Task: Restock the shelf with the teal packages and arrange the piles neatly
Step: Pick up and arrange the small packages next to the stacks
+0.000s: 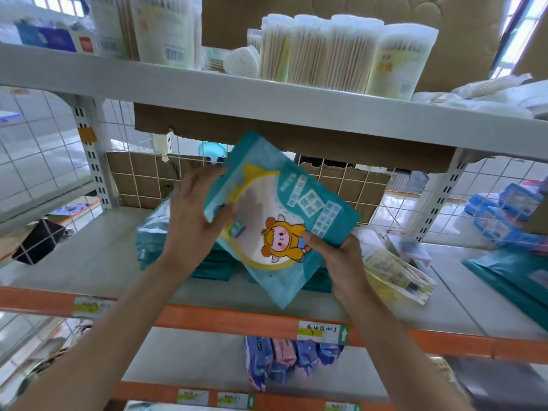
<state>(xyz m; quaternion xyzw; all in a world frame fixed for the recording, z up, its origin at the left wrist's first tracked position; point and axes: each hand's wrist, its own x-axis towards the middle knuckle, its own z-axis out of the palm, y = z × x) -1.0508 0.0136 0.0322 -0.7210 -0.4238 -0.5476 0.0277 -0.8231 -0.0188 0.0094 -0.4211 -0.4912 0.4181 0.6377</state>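
On the shelf (89,256), a low teal pile (149,241) is being built at the left; restocking is judged partly done. A tilted teal package (284,203) is being gripped above it, fingers of the left hand (189,221) and right hand (344,259) curled round opposite edges. Open room is being offered beside the pile; overhead clearance is being limited by the upper shelf (267,96).

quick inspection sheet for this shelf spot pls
surface: grey shelf, orange front edge
job's things: teal package held tilted above teal piles; another teal pack far right
clutter: swab packet lying right of the piles; black box at left
grippers: left hand and right hand both grip the teal package
cables: nothing seen
surroundings: swab tubs on shelf above; cardboard at the back; purple and pink packs below
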